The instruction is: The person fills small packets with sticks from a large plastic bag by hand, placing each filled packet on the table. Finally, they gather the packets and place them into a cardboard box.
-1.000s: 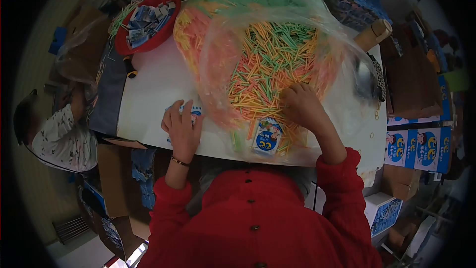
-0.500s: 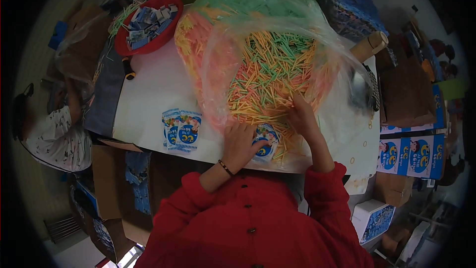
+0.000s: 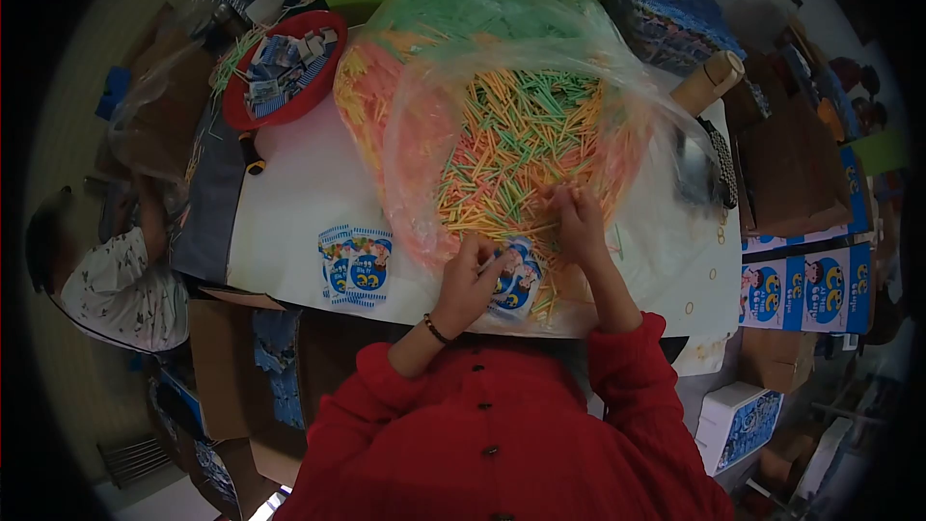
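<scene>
A large clear plastic bag (image 3: 405, 150) lies open on the table, full of thin candy-coloured sticks (image 3: 521, 135) in green, orange, yellow and pink. At its near edge, my left hand (image 3: 465, 289) has its fingers curled against a small blue and white printed packet (image 3: 519, 282), closed on the packet's left side. My right hand (image 3: 582, 227) is over the sticks at the bag's mouth, fingertips pinched together; whatever is between them is too small to make out. Two or so similar packets (image 3: 368, 268) lie overlapping on the table to the left.
A red basin (image 3: 328, 72) of small packets and a dark-handled tool (image 3: 252, 154) are at the back left. On the right stand a tan cylinder (image 3: 709, 84) and printed cartons (image 3: 820, 289). Another person (image 3: 121, 270) sits at the left. Open cardboard boxes (image 3: 220, 367) are below the table.
My left hand has gone from lying flat with its thumb spread to curled fingers at the packet. My right hand's fingers have drawn together over the sticks. The view has shifted slightly.
</scene>
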The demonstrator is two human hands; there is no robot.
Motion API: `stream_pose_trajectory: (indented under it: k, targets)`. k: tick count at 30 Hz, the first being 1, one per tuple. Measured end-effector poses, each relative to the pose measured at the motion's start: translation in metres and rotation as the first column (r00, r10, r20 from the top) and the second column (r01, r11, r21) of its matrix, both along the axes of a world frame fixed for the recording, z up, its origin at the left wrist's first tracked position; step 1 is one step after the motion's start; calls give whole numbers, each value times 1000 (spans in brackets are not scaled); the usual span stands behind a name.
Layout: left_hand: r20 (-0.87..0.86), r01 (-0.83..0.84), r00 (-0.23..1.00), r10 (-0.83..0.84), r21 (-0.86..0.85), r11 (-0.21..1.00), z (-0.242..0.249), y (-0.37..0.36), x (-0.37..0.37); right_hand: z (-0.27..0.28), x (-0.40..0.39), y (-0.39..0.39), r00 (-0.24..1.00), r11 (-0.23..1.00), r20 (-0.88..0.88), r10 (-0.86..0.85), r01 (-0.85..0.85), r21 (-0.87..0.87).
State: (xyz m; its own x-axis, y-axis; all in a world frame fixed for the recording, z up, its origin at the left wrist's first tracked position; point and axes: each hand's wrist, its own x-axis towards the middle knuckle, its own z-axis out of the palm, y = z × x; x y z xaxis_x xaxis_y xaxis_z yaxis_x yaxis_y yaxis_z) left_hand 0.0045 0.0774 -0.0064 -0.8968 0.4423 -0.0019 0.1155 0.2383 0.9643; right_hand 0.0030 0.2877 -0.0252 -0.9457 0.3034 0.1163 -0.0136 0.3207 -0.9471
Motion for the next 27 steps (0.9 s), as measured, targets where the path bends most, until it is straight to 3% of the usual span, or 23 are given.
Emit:
stream_pose_trajectory:
  k: [1, 2, 3, 5, 9, 11, 12, 13, 14, 18, 20, 21, 23, 27]
  targets:
    - [177, -62, 984, 12, 283, 957, -4, 2, -3, -1, -4, 6, 992, 952, 91, -83, 106, -286]
    - [346, -169, 938, -29, 527, 833, -7, 4, -6, -2, -8, 11, 970, 814, 202, -133, 223, -537]
    - [344, -168, 938, -28, 527, 833, -4, 3, -11, 1, -11, 12, 971, 814, 200, -133, 222, -537]
    - [592, -201, 778, -209, 550, 811, 4, -4, -23, 8, -16, 15, 983, 373, 166, -78, 183, -909]
    - [671, -261, 682, -291, 595, 760, 7, -7, -29, 29, -12, 7, 967, 350, 250, 57, 215, -912]
    - [744, -339, 572, -346, 598, 726, 15, -7, -28, 22, -4, 3, 995, 616, 97, -29, 94, -782]
    - [748, -345, 570, -340, 593, 728, 9, -7, -27, 13, -2, 2, 995, 612, 101, -24, 95, -785]
    - [731, -302, 589, -343, 593, 747, 1, -8, -27, 2, 0, 1, 995, 824, 90, -51, 93, -558]
    - [712, -256, 609, -348, 593, 764, -6, -9, -27, -7, 1, 1, 995, 957, 68, -74, 89, -276]
    - [617, -198, 750, -241, 556, 808, -6, -7, -23, 9, 12, -6, 998, 942, -28, -54, 41, -332]
    - [531, -120, 827, -185, 488, 865, 1, -6, -24, 36, 17, -11, 990, 800, -141, -19, -70, -596]
    - [534, -121, 825, -185, 486, 865, 2, -7, -24, 45, 19, -15, 990, 799, -138, -20, -67, -598]
    - [454, -9, 865, -211, 435, 900, 3, -8, -26, 59, 22, -25, 962, 634, -271, 38, -233, -737]
    - [298, 104, 924, -239, 406, 908, 5, -4, -24, 72, 22, -37, 904, 688, -369, 218, -410, -599]
